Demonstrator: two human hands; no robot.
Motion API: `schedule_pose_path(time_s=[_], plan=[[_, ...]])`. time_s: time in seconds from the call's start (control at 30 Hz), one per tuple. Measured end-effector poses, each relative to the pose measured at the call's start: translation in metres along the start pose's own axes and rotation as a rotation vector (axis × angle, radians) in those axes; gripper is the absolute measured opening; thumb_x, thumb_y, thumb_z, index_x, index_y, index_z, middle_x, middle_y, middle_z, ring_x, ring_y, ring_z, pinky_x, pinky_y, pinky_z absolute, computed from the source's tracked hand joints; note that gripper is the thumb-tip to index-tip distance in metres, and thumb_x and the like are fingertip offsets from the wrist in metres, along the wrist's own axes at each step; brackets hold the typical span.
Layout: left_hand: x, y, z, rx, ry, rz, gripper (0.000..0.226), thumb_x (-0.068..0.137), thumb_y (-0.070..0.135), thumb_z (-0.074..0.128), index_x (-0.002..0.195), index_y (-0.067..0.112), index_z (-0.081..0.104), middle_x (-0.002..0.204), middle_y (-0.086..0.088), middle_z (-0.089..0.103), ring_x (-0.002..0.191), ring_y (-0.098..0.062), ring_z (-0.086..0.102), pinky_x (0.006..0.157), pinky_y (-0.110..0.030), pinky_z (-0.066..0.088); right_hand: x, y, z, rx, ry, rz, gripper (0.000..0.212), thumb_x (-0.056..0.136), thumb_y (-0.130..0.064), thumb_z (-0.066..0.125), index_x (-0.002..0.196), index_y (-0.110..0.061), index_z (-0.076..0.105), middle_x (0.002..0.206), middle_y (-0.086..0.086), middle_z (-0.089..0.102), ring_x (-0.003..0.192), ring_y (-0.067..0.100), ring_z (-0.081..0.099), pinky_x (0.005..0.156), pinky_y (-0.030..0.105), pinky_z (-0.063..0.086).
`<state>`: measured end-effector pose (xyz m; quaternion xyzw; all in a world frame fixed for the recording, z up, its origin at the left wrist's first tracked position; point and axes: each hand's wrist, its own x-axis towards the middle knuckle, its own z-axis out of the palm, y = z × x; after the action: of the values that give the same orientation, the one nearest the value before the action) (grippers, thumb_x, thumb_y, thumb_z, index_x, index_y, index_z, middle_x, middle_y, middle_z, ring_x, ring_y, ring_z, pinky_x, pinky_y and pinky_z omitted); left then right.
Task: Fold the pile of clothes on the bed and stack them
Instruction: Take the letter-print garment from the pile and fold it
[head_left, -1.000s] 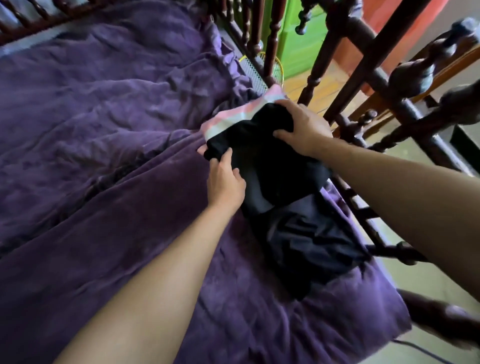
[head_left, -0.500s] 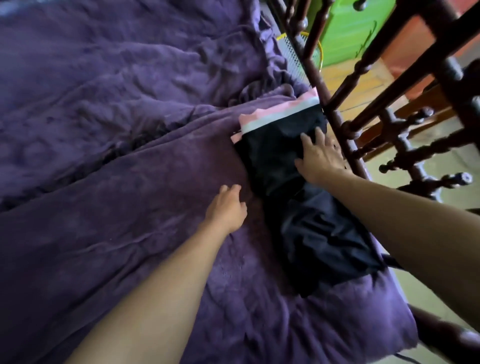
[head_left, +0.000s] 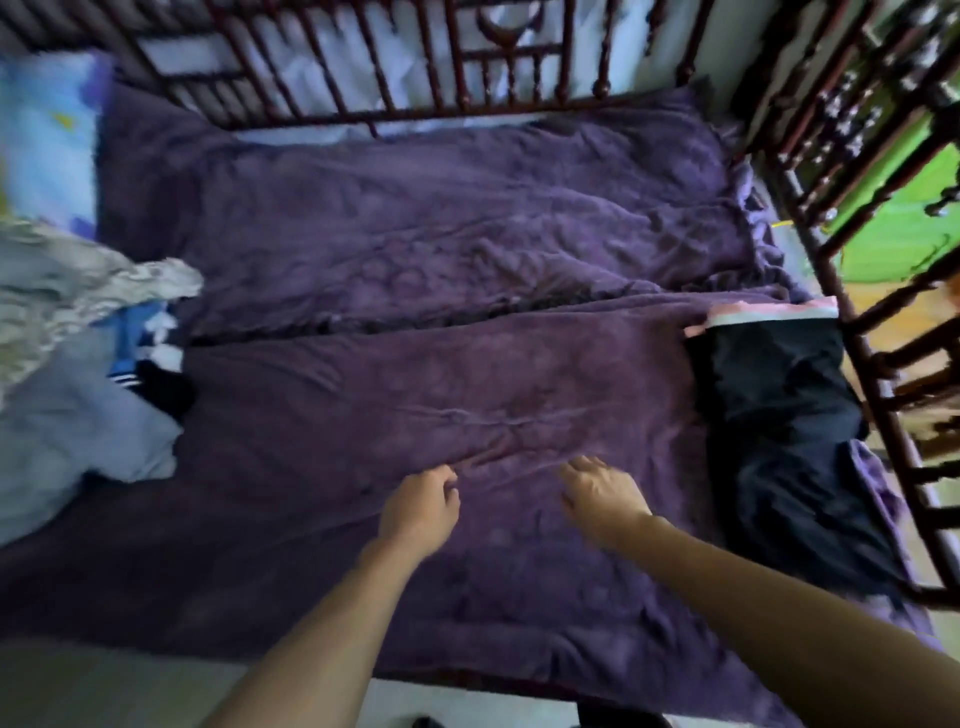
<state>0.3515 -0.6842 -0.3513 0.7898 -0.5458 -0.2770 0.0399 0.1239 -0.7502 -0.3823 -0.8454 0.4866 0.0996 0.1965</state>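
A stack of folded clothes (head_left: 779, 415) lies at the bed's right edge, black garments on top with a pink and white striped piece (head_left: 769, 312) showing at its far end. A loose pile of clothes (head_left: 67, 364) sits at the left: grey patterned fabric, light blue cloth, a blue piece and a black piece with white stripes. My left hand (head_left: 421, 506) and my right hand (head_left: 602, 493) hover over the bare middle of the purple blanket (head_left: 415, 260). Both hold nothing, fingers loosely apart. The frame is motion-blurred.
A dark wooden railing (head_left: 415, 67) runs along the far side of the bed, and another (head_left: 883, 364) along the right side beside the stack. A light blue pillow (head_left: 41, 140) lies at the far left corner. Pale floor shows below the near edge.
Both hands let go of the black garment on the right stack and moved left to the middle of the bed. The view swung left, bringing the loose pile into sight.
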Motion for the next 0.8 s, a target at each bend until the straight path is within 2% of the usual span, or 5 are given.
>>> schedule_pose_path(time_s=[0.1,0.23,0.4,0.63,0.8], plan=[[-0.052,-0.075,-0.035,-0.010,0.071,-0.038,0.023,0.092,0.028,0.053,0.112,0.022,0.064,0.103,-0.002,0.070,0.098,-0.023,0.064,0.078,-0.031,0.049,-0.007,-0.083,-0.004,-0.039,0.048,-0.077,0.036,0.095,-0.031,0.044,0.128,-0.017,0.050,0.127,0.004,0.053,0.121,0.026,0.048,0.084,0.038,0.045],[-0.114,-0.169,-0.087,-0.023,0.158,-0.101,0.022,0.092,0.030,0.053,0.111,0.024,0.064,0.101,0.002,0.070,0.095,-0.021,0.064,0.078,-0.031,0.050,-0.004,-0.185,-0.012,-0.076,0.109,-0.193,0.034,0.093,-0.033,0.046,0.122,-0.018,0.054,0.121,0.003,0.055,0.116,0.027,0.053,0.077,0.037,0.045],[-0.163,-0.262,-0.143,-0.085,0.290,-0.207,0.021,0.092,0.029,0.054,0.109,0.023,0.065,0.096,0.003,0.070,0.092,-0.016,0.065,0.073,-0.025,0.045,0.013,-0.293,-0.022,-0.083,0.121,-0.310,0.033,0.092,-0.034,0.048,0.123,-0.023,0.053,0.123,0.000,0.055,0.112,0.027,0.056,0.078,0.036,0.046],[-0.179,-0.360,-0.184,-0.148,0.335,-0.308,0.024,0.092,0.028,0.054,0.112,0.022,0.064,0.103,0.002,0.070,0.097,-0.015,0.065,0.082,-0.029,0.051,0.068,-0.397,-0.017,-0.110,0.097,-0.462,0.030,0.095,-0.035,0.046,0.120,-0.020,0.054,0.122,0.000,0.054,0.106,0.025,0.057,0.072,0.032,0.043],[-0.152,-0.428,-0.222,-0.176,0.294,-0.364,0.021,0.091,0.024,0.055,0.108,0.018,0.066,0.102,-0.002,0.070,0.096,-0.019,0.065,0.086,-0.033,0.051,0.132,-0.461,-0.009,-0.075,0.068,-0.471,0.035,0.097,-0.038,0.044,0.129,-0.026,0.052,0.129,-0.004,0.052,0.110,0.020,0.057,0.083,0.032,0.049]])
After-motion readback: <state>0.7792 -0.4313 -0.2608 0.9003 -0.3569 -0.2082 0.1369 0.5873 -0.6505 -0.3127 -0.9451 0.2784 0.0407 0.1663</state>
